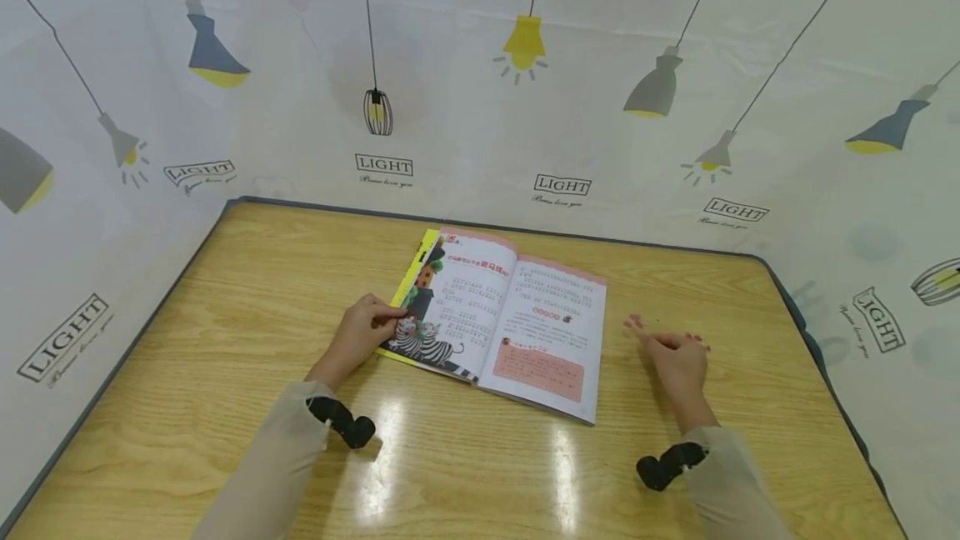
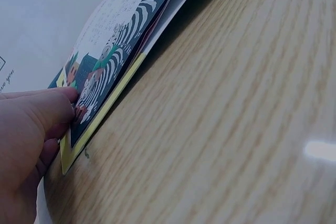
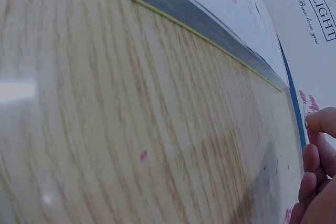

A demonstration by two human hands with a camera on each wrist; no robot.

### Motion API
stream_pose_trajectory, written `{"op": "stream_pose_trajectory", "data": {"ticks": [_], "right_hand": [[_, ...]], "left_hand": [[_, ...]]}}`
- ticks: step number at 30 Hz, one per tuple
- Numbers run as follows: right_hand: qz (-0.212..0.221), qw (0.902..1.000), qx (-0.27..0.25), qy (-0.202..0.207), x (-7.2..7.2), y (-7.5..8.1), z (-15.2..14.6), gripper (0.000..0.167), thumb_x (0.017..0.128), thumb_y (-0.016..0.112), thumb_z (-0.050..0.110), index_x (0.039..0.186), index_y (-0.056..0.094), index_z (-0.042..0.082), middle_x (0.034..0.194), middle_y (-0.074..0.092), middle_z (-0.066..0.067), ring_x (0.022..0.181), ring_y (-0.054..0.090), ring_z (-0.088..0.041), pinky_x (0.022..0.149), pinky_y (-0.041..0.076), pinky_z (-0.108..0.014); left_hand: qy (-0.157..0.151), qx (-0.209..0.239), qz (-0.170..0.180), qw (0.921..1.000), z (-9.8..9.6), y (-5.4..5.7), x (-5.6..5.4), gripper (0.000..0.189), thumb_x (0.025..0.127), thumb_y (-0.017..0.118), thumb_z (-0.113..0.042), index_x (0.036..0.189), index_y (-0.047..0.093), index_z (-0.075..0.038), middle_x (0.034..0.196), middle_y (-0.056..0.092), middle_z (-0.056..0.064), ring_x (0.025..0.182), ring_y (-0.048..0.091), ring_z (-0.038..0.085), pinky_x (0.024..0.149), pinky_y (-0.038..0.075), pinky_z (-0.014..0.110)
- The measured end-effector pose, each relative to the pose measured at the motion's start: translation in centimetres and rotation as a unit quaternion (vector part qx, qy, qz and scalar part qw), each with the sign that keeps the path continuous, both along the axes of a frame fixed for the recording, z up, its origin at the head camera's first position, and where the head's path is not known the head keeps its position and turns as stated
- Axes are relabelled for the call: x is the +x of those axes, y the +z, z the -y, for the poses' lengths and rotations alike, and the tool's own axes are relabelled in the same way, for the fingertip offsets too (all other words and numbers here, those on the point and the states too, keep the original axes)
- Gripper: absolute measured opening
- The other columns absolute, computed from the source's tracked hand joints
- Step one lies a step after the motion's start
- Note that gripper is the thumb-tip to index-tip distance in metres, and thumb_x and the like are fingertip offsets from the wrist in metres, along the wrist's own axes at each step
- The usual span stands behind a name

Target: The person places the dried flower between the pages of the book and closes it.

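Note:
An open book [image 1: 551, 307] lies on the wooden table, its left page showing striped zebras and its right page a pink text box. With thumb on the page and fingers at the edge, my left hand [image 1: 358, 333] pinches the book's left side, where a yellow cover border shows. The left wrist view has that hand [image 2: 26, 124] at the corner near the zebras. To the right of the book and apart from it, my right hand [image 1: 681, 363] is at the table with loosely bent fingers. No object shows in the right hand [image 3: 321, 169] in its wrist view.
Reddish marks [image 1: 633, 322] are on the table beside my right hand. A pale cloth [image 1: 465, 65] printed with lamps surrounds the wooden table [image 1: 225, 315] at the back and sides. Each wrist carries a small black camera [image 1: 360, 430].

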State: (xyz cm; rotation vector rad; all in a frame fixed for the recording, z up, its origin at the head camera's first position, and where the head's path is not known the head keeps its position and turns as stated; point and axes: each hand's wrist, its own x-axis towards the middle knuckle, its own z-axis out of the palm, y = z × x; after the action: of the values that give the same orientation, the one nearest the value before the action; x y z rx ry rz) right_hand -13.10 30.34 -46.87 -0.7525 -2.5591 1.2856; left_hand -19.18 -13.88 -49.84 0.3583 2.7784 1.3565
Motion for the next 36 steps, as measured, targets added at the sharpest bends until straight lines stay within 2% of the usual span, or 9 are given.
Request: {"op": "stream_pose_trajectory", "data": {"ticks": [3,9,14,21,26,36], "right_hand": [[0.008,1.0000,-0.004,-0.003,0.0,0.2,0.6,0.038,0.083,0.066,0.026,0.101,0.066,-0.007,0.096,0.063,-0.021,0.092,0.053,-0.029,0.073,0.039,-0.034],[0.003,0.9999,-0.011,-0.003,-0.4,0.4,1.7,0.034,0.082,0.067,0.024,0.099,0.067,-0.006,0.090,0.064,-0.016,0.083,0.053,-0.022,0.067,0.040,-0.027],[0.020,0.9994,-0.028,-0.001,-0.8,0.3,2.5,0.036,0.083,0.066,0.026,0.100,0.066,-0.005,0.094,0.063,-0.016,0.082,0.051,-0.018,0.067,0.040,-0.025],[0.012,0.9984,-0.055,0.003,-1.5,0.3,4.2,0.031,0.084,0.064,0.023,0.098,0.066,-0.005,0.091,0.063,-0.013,0.078,0.050,-0.015,0.063,0.040,-0.020],[0.020,0.9965,-0.081,0.006,-2.0,0.4,5.4,0.033,0.083,0.066,0.025,0.099,0.066,-0.004,0.092,0.062,-0.012,0.078,0.049,-0.015,0.060,0.040,-0.019],[0.031,0.9954,-0.090,0.008,-2.8,0.8,7.2,0.032,0.083,0.066,0.026,0.098,0.067,-0.002,0.095,0.060,-0.013,0.081,0.050,-0.018,0.061,0.041,-0.021]], "left_hand": [[0.003,0.002,0.005,1.0000,0.0,0.0,0.0,0.022,0.084,0.061,0.000,0.104,0.069,-0.002,0.088,0.051,0.007,0.079,0.047,0.019,0.069,0.042,0.031],[0.007,0.003,0.020,0.9998,0.0,0.0,0.0,0.023,0.085,0.060,0.000,0.105,0.069,-0.003,0.090,0.051,0.007,0.081,0.047,0.020,0.070,0.042,0.032],[0.007,0.004,0.023,0.9997,0.0,0.0,0.0,0.023,0.085,0.060,-0.001,0.106,0.069,-0.003,0.090,0.051,0.007,0.081,0.047,0.019,0.070,0.042,0.032],[0.004,0.005,0.010,0.9999,0.0,-0.1,0.0,0.023,0.084,0.061,0.000,0.105,0.069,-0.002,0.089,0.051,0.007,0.080,0.047,0.019,0.069,0.042,0.031],[0.005,0.002,0.011,0.9999,0.0,-0.1,-0.1,0.023,0.084,0.060,0.000,0.105,0.069,-0.003,0.089,0.051,0.007,0.079,0.047,0.019,0.068,0.042,0.031],[0.004,0.002,0.005,1.0000,0.0,0.2,0.1,0.022,0.085,0.060,0.000,0.105,0.069,-0.003,0.087,0.051,0.007,0.078,0.047,0.018,0.067,0.042,0.031]]}}
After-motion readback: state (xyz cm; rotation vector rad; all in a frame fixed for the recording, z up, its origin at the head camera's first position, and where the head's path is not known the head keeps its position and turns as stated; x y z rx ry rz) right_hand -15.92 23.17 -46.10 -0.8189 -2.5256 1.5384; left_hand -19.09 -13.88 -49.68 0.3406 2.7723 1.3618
